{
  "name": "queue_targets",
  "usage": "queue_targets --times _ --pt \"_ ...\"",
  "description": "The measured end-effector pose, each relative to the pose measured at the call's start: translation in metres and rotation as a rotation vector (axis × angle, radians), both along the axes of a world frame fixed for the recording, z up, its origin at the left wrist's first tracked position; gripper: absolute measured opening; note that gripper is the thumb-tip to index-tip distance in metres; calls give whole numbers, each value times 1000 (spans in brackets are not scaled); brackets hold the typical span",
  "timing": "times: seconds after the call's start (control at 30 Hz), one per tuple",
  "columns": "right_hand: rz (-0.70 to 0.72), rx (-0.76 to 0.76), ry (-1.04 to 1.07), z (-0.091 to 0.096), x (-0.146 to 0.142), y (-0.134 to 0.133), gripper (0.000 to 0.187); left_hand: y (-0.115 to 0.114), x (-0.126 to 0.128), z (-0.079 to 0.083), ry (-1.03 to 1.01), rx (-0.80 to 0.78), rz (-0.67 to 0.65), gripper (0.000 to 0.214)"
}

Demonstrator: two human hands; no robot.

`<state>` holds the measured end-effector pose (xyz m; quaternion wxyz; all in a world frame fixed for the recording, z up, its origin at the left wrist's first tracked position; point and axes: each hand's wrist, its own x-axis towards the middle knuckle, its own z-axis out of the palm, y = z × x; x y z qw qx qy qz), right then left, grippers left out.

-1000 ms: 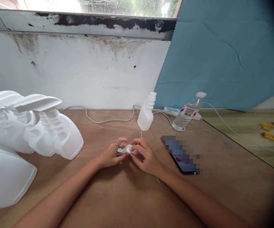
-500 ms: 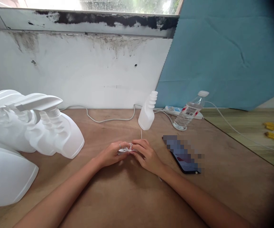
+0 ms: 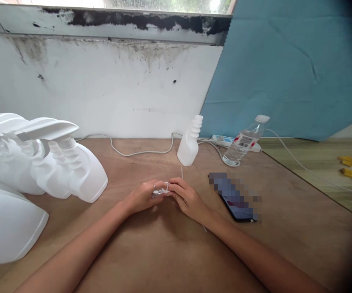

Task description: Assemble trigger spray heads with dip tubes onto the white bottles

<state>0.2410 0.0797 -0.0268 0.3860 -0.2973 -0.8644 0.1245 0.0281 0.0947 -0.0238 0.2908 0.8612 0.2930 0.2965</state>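
Note:
A small white plastic piece [image 3: 161,190], partly covered by fingers, is pinched between my two hands in the middle of the table. My left hand [image 3: 144,197], with a ring on one finger, grips it from the left. Thumb and fingers of my right hand [image 3: 189,200] close on its right end. A thin white tube [image 3: 181,173] shows beyond my right hand, and a similar end pokes out below the wrist; the stretch between is hidden. Behind my hands stands an upright white spray bottle [image 3: 188,146] without a spray head.
Several white spray bottles [image 3: 87,175] with heads crowd the left side. To the right lie a phone [image 3: 235,203], a clear water bottle [image 3: 241,144], tilted in view, and a power strip [image 3: 221,140]. A white cable [image 3: 127,155] runs along the wall.
Both hands stay in nearly the same place, still on the white piece, with only slight finger movement. The whole view has shifted a little.

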Motion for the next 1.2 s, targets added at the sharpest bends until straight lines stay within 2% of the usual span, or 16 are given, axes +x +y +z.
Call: queue_targets --times 0.3,0.43,0.5,0.6,0.7,0.9,1.07,1.2 --pt "-1 -14 39 2 -1 -1 20 -1 2 -4 34 51 41 21" --pt "-17 -34 134 4 2 -2 18 -3 2 -4 10 55 81 31" --pt "-153 -51 182 4 5 -1 18 -4 2 -5 4 67 86 37" --pt "-441 -104 60 2 12 3 17 -4 2 -5 19 103 84 37" --pt "-540 -172 -98 2 19 7 18 -5 2 -3 37 149 76 32" --pt "-562 -290 -359 11 24 9 30 -6 3 0 39 198 89 28" --pt "-489 -424 -462 23 29 7 19 -7 4 0 21 213 145 29" --pt "-461 -548 -445 30 34 -1 15 -7 3 -2 42 230 129 28"
